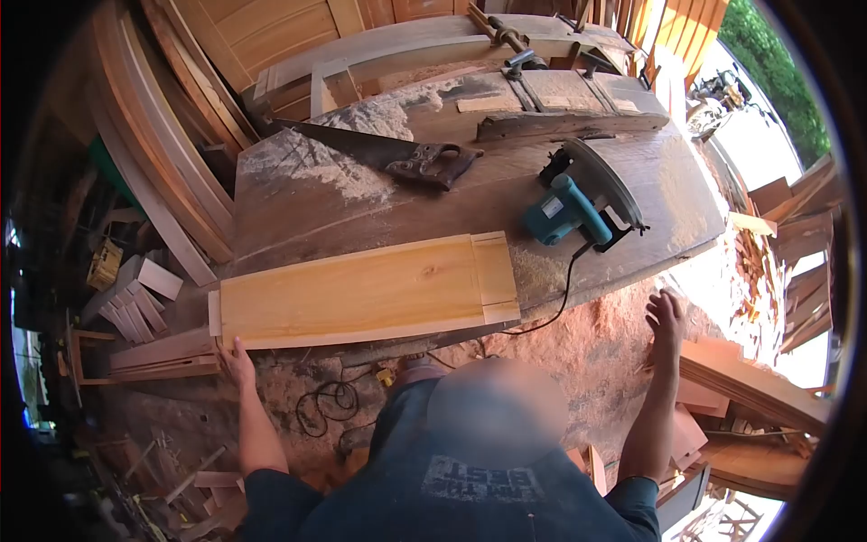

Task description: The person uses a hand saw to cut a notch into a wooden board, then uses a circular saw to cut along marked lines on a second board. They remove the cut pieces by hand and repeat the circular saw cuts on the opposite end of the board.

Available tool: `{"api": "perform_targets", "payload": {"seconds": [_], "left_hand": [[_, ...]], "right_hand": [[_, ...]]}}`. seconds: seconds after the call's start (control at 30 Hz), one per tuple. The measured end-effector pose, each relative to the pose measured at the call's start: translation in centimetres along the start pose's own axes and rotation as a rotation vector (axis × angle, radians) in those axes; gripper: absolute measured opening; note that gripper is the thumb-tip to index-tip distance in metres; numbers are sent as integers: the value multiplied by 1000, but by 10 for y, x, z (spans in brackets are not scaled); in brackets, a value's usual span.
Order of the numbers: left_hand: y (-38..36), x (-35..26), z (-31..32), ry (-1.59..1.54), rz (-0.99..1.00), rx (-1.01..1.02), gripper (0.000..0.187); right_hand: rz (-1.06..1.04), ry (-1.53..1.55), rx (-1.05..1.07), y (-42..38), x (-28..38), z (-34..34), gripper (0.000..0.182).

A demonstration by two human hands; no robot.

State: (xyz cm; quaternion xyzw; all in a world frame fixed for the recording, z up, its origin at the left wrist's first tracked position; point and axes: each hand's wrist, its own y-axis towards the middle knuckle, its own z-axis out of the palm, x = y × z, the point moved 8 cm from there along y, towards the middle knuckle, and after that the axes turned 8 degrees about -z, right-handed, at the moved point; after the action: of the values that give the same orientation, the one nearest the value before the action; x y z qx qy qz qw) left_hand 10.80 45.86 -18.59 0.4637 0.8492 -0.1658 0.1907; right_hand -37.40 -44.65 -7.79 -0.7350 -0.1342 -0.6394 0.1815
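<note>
A pale wooden panel, with a crosswise strip at its right end, lies along the near edge of the workbench. At its near left corner, my left hand grips the edge, thumb uppermost; the other fingers are partly hidden. My right hand hangs off the bench's right side with nothing in it, fingers loosely bent and apart. Closest to that hand on the bench is a teal circular saw, its cord running down over the near edge. Farther back rests a handsaw with a dark wooden handle.
Clamps and a rough timber strip lie at the back of the sawdust-strewn workbench. Long boards lean on the left. Stacked planks stand at the right. A coiled cord lies on the floor.
</note>
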Motion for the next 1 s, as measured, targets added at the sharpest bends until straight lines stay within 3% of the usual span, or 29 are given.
{"api": "perform_targets", "payload": {"seconds": [0.1, 0.17, 0.27, 0.37, 0.43, 0.5, 0.57, 0.63, 0.7, 0.77, 0.83, 0.9, 1.0], "left_hand": [[29, 60, -1, -390, -340, 47, 92], [8, 42, 0, -489, -488, 302, 91], [22, 57, 31, -879, -421, 360, 75], [15, 49, 27, -1070, -373, 180, 52], [19, 39, 27, -1147, -297, 184, 41], [25, 24, -8, -929, -207, 45, 32], [30, -26, -68, -912, -64, -84, 31], [49, -72, -95, -826, 110, 56, 41], [65, -116, -94, -711, 257, 21, 46], [80, -151, -85, -528, 274, 4, 49], [88, -185, -68, -386, 257, -40, 54], [121, -202, -40, -295, 253, -66, 59], [144, -216, 3, -4, 255, -46, 64]], "right_hand": [[41, -242, 355, -62, -38, 153, 45], [-61, -353, 451, -91, -71, 207, 55], [118, -268, 430, -128, -75, 253, 60], [23, -101, 384, -131, -83, 279, 59], [-14, -79, 332, -138, -75, 282, 45], [-40, -168, 336, -136, -52, 272, 38], [-143, -131, 206, -144, 13, 265, 35], [-281, -241, 262, -132, 50, 262, 35], [-350, -624, 214, -126, 88, 280, 33], [-389, -460, 183, -115, 90, 299, 35], [-278, -433, 227, -92, 78, 318, 40], [-284, -698, 212, -65, 67, 336, 47], [-235, -777, 177, -40, 42, 350, 49]]}}
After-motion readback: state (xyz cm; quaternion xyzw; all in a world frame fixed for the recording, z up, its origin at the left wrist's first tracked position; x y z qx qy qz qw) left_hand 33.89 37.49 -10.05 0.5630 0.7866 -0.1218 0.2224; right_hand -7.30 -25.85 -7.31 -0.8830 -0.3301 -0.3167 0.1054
